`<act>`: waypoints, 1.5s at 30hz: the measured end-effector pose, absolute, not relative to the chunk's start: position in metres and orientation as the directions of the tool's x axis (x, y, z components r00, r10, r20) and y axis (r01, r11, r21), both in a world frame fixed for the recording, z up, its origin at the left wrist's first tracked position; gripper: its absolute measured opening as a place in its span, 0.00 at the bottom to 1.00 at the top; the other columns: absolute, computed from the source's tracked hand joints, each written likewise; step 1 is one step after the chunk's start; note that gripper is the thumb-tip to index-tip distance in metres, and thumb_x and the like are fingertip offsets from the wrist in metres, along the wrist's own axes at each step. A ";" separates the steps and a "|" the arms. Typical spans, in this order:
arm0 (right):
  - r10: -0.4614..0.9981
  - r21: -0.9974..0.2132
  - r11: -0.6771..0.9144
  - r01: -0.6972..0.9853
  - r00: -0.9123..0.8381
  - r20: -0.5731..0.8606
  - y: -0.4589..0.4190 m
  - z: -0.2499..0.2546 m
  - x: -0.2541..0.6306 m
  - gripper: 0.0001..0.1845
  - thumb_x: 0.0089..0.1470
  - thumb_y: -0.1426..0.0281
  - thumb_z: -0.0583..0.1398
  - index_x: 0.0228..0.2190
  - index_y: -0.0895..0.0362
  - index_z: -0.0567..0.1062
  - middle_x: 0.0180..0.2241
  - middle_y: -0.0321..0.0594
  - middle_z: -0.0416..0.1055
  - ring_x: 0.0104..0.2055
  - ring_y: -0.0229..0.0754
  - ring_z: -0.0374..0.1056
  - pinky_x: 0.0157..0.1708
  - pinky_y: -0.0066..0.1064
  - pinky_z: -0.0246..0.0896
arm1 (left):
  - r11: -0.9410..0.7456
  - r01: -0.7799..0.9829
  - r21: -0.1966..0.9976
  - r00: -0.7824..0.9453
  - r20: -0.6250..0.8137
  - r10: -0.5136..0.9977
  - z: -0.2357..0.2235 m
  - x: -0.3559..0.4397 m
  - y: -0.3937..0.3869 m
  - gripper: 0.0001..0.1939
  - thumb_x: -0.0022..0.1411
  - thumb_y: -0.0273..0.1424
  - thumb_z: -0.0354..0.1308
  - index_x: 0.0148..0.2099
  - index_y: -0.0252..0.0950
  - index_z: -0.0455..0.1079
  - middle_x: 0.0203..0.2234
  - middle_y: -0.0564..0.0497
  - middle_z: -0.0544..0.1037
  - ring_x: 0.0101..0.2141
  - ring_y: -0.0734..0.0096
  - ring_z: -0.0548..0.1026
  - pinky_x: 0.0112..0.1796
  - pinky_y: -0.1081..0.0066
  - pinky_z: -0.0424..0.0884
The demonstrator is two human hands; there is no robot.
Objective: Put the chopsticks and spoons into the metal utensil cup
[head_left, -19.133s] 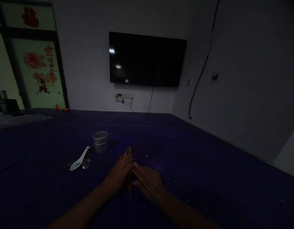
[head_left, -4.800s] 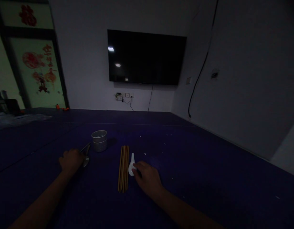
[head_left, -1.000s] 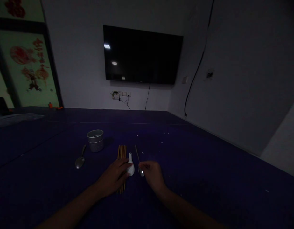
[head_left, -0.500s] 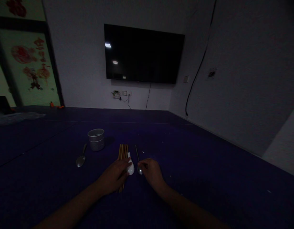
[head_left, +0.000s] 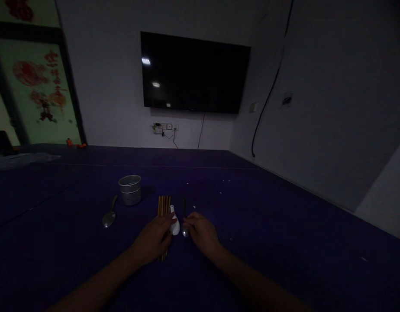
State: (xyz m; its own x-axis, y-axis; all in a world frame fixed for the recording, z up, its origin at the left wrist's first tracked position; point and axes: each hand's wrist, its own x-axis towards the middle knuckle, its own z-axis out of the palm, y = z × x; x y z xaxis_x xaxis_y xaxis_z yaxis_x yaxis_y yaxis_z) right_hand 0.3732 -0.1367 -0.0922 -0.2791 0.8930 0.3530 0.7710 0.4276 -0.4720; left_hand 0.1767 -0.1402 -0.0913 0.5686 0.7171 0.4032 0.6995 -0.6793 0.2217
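Observation:
My left hand (head_left: 154, 238) lies over a row of several wooden chopsticks (head_left: 164, 204), its fingertips curled onto a white soup spoon (head_left: 175, 228) along their right side. The middle of the chopsticks is hidden under this hand. To the right, my right hand (head_left: 202, 232) pinches a metal spoon (head_left: 185, 232) near its bowl, between thumb and fingers. That spoon rests with its handle pointing away from me, a narrow gap apart from the white one.
A metal cup (head_left: 130, 197) stands upright at the left, with a second metal spoon (head_left: 108, 219) beside it. Small white scraps (head_left: 194, 206) dot the dark blue surface. A wall-mounted television (head_left: 195, 73) hangs beyond; clear plastic (head_left: 21, 160) lies far left.
The chopsticks and white spoon have shifted slightly left under my left hand. My right hand has drawn its metal spoon left, closer to them.

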 end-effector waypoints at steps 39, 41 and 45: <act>0.840 -0.330 0.512 0.793 -0.383 0.384 -0.149 -0.085 0.366 0.16 0.58 0.68 0.54 0.47 0.54 0.72 0.48 0.41 0.69 0.48 0.44 0.64 0.49 0.34 0.55 | -0.700 0.669 0.250 0.580 0.413 0.702 -0.104 0.168 -0.131 0.22 0.64 0.26 0.43 0.59 0.39 0.57 0.59 0.45 0.62 0.58 0.65 0.59 0.58 0.55 0.55; 0.840 -0.327 0.514 0.793 -0.388 0.380 -0.149 -0.085 0.366 0.15 0.58 0.68 0.54 0.46 0.53 0.73 0.48 0.41 0.70 0.48 0.44 0.64 0.49 0.34 0.55 | -0.702 0.664 0.256 0.579 0.419 0.700 -0.105 0.168 -0.131 0.22 0.64 0.26 0.43 0.59 0.39 0.58 0.59 0.46 0.62 0.58 0.65 0.60 0.58 0.56 0.56; 0.840 -0.316 0.515 0.797 -0.396 0.370 -0.149 -0.085 0.366 0.15 0.58 0.68 0.53 0.46 0.53 0.73 0.47 0.41 0.70 0.48 0.45 0.64 0.48 0.35 0.56 | -0.705 0.662 0.253 0.569 0.443 0.693 -0.102 0.168 -0.132 0.20 0.64 0.27 0.42 0.58 0.38 0.60 0.57 0.46 0.64 0.56 0.65 0.62 0.56 0.59 0.60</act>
